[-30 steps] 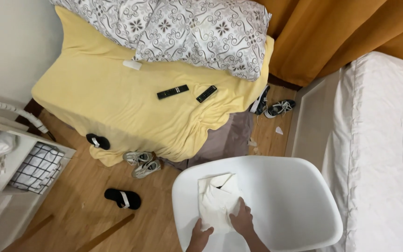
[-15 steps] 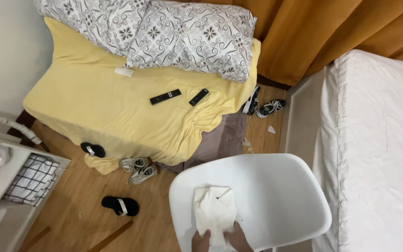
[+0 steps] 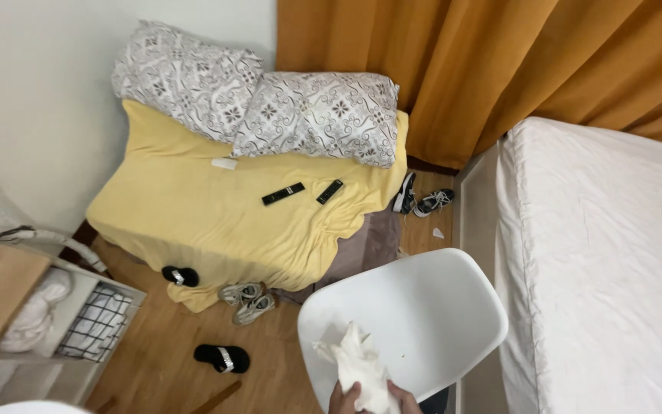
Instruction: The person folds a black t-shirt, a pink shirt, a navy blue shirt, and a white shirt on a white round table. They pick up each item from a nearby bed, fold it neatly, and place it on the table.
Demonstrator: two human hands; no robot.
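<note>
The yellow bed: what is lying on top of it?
On the yellow bed lie two patterned pillows at the wall end, two black remotes and a small white item. Whatever is under the pillows is hidden.

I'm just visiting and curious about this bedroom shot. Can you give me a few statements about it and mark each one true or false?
1. Both hands hold a crumpled white cloth over the seat of the white chair. True; the left hand and right hand grip its lower end.
2. Two dark remotes lie on the yellow sheet. True.
3. The curtain is blue. False; it is orange.
4. Three patterned pillows sit at the head of the yellow bed. False; there are two.
5. A black sandal lies on the wooden floor left of the chair. True.
</note>
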